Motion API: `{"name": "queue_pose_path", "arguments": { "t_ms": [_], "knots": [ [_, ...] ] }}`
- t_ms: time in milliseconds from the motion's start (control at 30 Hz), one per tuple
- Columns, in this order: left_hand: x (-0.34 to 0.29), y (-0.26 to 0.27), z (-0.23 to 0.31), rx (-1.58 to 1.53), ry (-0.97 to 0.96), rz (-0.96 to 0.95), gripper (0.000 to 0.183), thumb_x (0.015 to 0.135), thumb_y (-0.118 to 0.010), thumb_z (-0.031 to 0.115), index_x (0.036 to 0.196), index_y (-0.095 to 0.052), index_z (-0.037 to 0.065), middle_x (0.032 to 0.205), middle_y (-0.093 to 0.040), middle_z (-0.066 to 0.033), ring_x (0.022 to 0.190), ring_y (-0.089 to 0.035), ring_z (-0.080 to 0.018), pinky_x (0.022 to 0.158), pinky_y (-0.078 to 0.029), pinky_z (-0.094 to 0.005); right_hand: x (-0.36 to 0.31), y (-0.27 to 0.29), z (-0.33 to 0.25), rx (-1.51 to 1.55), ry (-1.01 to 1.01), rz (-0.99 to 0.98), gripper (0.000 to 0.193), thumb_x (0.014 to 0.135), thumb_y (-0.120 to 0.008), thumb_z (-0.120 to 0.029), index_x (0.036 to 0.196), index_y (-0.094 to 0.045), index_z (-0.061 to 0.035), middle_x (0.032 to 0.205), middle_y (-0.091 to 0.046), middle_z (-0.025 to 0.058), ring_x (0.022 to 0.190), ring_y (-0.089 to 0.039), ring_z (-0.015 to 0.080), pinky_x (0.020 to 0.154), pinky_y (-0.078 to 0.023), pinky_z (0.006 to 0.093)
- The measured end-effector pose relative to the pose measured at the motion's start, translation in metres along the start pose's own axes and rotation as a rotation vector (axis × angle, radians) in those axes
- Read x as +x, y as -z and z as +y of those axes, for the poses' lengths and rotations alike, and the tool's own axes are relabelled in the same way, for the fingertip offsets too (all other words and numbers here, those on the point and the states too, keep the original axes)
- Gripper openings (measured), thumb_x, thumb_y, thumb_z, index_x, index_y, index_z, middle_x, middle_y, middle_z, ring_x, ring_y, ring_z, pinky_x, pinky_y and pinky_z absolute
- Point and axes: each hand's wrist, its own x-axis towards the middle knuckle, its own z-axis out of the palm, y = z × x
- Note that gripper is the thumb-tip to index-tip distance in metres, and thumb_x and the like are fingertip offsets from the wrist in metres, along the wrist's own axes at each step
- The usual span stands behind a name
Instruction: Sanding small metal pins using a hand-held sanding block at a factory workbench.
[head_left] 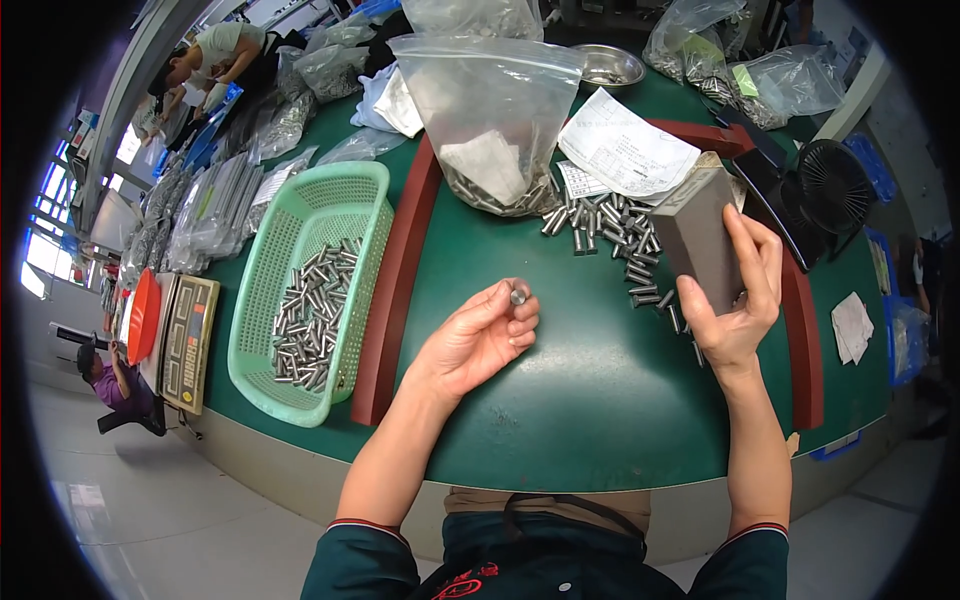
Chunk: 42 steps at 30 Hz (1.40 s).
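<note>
Left fingers (526, 327) pinch one metal pin (517, 297), round end toward the camera, center of frame; right fingers (752, 265) grip a tilted grey block (690, 235) right of center, can't tell if its low end touches anything. Risks: pin looks smooth and the grip is small, so a twist could pop it out and roll it across the tabletop (560, 410). Block could clip the loose pins (625, 230) beside it and scatter them. Similar pins sit in the green basket (345, 180), left of frame, so a stray could mix unnoticed.
</note>
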Motion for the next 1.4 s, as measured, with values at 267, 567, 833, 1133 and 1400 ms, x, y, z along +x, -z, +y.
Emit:
{"name": "queue_pose_path", "arguments": {
  "t_ms": [267, 567, 833, 1133, 1400],
  "knots": [
    [0.001, 0.000, -0.004, 0.112, -0.066, 0.021, 0.011, 0.095, -0.063, 0.014, 0.100, -0.058, 0.005, 0.089, -0.052, -0.0035, 0.078, -0.048, -0.0111, 0.071, -0.043, -0.0237, -0.014, -0.022, -0.029, 0.063, 0.088, -0.173, 0.072, 0.051, -0.080, -0.026, 0.118, -0.066, -0.0026, 0.108, -0.059, 0.0170, 0.087, -0.055, 0.0298, 0.078, -0.041, 0.0406],
    [0.001, -0.013, -0.010, 0.236, -0.117, 0.282, 0.017, 0.092, -0.067, 0.013, 0.106, -0.061, 0.005, 0.095, -0.065, -0.0030, 0.081, -0.059, -0.0126, 0.079, -0.050, -0.0256, -0.020, -0.026, -0.064, 0.306, 0.181, -0.378, 0.071, 0.051, -0.080, -0.026, 0.119, -0.067, -0.0074, 0.107, -0.059, 0.0160, 0.088, -0.057, 0.0285, 0.081, -0.040, 0.0415],
    [0.004, -0.013, -0.016, 0.257, -0.133, 0.182, 0.019, 0.091, -0.069, 0.014, 0.106, -0.061, 0.006, 0.090, -0.063, -0.0033, 0.075, -0.054, -0.0116, 0.071, -0.045, -0.0263, -0.017, -0.025, -0.062, 0.247, 0.169, -0.319, 0.071, 0.053, -0.079, -0.027, 0.120, -0.066, -0.0073, 0.106, -0.059, 0.0164, 0.086, -0.056, 0.0292, 0.080, -0.039, 0.0410],
    [0.005, 0.004, -0.013, 0.262, -0.144, 0.184, 0.023, 0.090, -0.069, 0.010, 0.110, -0.061, 0.004, 0.095, -0.066, -0.0042, 0.080, -0.060, -0.0129, 0.074, -0.049, -0.0270, -0.017, -0.031, -0.066, 0.209, 0.140, -0.323, 0.070, 0.055, -0.078, -0.026, 0.121, -0.065, -0.0073, 0.104, -0.059, 0.0155, 0.087, -0.056, 0.0287, 0.081, -0.038, 0.0412],
    [0.006, -0.013, -0.021, 0.326, -0.145, 0.242, 0.027, 0.088, -0.069, 0.009, 0.112, -0.061, 0.001, 0.102, -0.068, -0.0056, 0.087, -0.062, -0.0121, 0.079, -0.050, -0.0266, -0.018, -0.035, -0.061, 0.157, 0.098, -0.273, 0.067, 0.055, -0.079, -0.026, 0.118, -0.066, -0.0074, 0.103, -0.059, 0.0136, 0.090, -0.055, 0.0276, 0.082, -0.036, 0.0434]
  ]
}}
